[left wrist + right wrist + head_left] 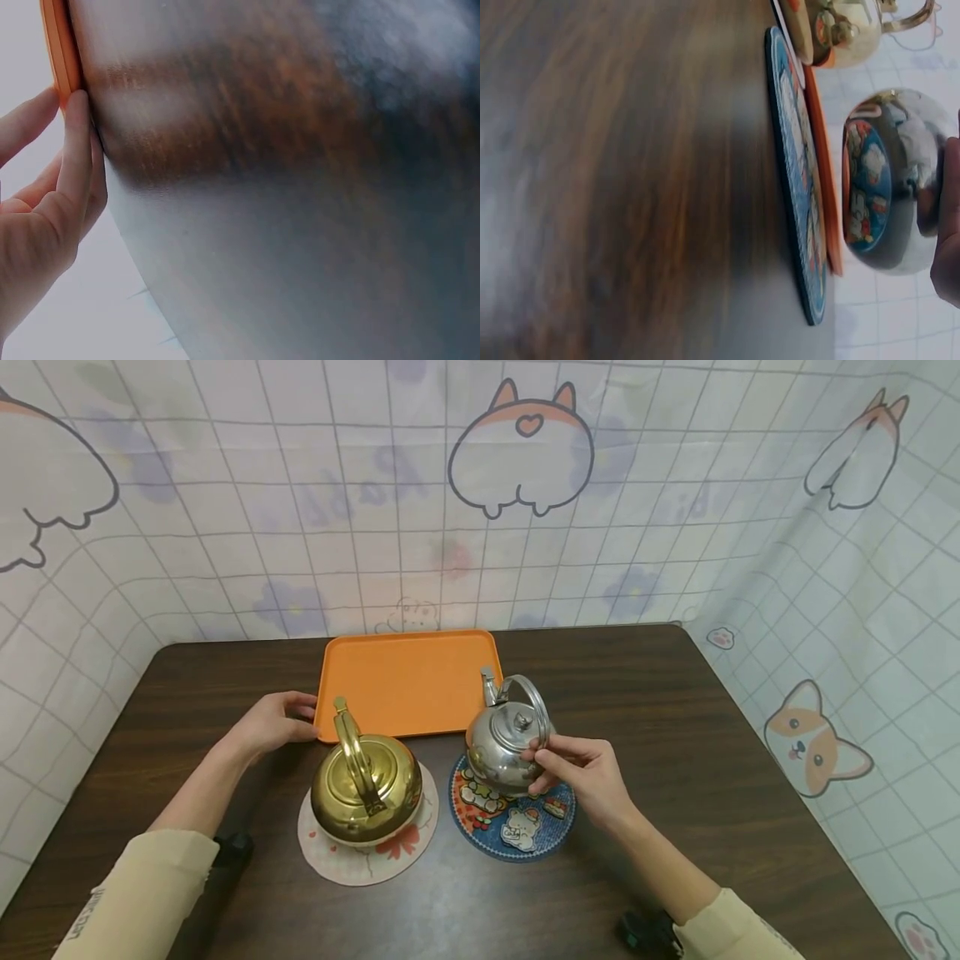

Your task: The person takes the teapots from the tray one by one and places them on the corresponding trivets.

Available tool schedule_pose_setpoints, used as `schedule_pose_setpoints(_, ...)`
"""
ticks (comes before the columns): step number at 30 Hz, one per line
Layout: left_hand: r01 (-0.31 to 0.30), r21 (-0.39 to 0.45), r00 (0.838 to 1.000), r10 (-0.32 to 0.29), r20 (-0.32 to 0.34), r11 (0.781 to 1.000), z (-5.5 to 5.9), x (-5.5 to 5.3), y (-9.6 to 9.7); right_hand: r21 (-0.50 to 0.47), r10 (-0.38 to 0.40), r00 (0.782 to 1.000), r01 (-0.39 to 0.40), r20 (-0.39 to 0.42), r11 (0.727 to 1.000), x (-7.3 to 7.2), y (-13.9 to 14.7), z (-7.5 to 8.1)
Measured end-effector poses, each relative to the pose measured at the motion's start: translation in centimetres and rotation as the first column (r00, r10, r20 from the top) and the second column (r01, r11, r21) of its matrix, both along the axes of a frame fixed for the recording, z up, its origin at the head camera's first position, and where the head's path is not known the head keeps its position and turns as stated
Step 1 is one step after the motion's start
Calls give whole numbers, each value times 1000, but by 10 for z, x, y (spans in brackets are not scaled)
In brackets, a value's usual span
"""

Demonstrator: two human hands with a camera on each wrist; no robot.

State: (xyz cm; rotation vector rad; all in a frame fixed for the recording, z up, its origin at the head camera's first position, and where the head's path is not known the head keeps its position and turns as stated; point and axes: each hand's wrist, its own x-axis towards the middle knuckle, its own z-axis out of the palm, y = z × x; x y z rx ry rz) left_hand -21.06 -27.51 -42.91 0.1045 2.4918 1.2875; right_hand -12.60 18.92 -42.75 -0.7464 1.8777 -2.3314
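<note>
My right hand grips the handle of a silver kettle. In the right wrist view the silver kettle hangs above a round blue patterned mat, with a gap below its base. Its spout points toward the back of the table. At the left, my left hand pinches the near left corner of an orange tray, with thumb and fingertips at the tray's rim in the left wrist view. Close to that hand, a gold kettle stands on a round pale floral mat.
The dark wooden table meets a curtain-like patterned backdrop along its back edge. The orange tray lies flat behind both kettles. Beside the blue mat, the pale mat lies to its left.
</note>
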Motion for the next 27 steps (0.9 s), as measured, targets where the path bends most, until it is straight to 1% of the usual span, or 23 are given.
schedule_pose_setpoints(3, 0, -3, 1000, 0, -1, 1000, 0, 0, 1, -8, 17, 1000, -17, -7, 1000, -2, 4, -3)
schedule_pose_setpoints(8, 0, -7, 1000, 0, -1, 1000, 2, 1, 2, 8, 41, 999, -41, -28, 999, -6, 11, -7)
schedule_pose_setpoints(15, -4, -17, 1000, 4, -5, 1000, 5, 2, 4, -26, 82, 996, -83, -37, 996, -5, 13, -9)
schedule_pose_setpoints(17, -2, -23, 1000, 2, -10, 1000, 5, 2, 3, -28, 85, 996, -86, -26, 996, -4, 12, -9)
schedule_pose_setpoints(24, 0, -11, 1000, 0, 0, 1000, 3, 1, 2, 26, 38, 998, -39, 42, 999, 5, 6, -6)
schedule_pose_setpoints(27, 4, -12, 1000, -4, 3, 1000, 4, 0, 2, 42, 41, 998, -43, 57, 998, 8, 4, -5)
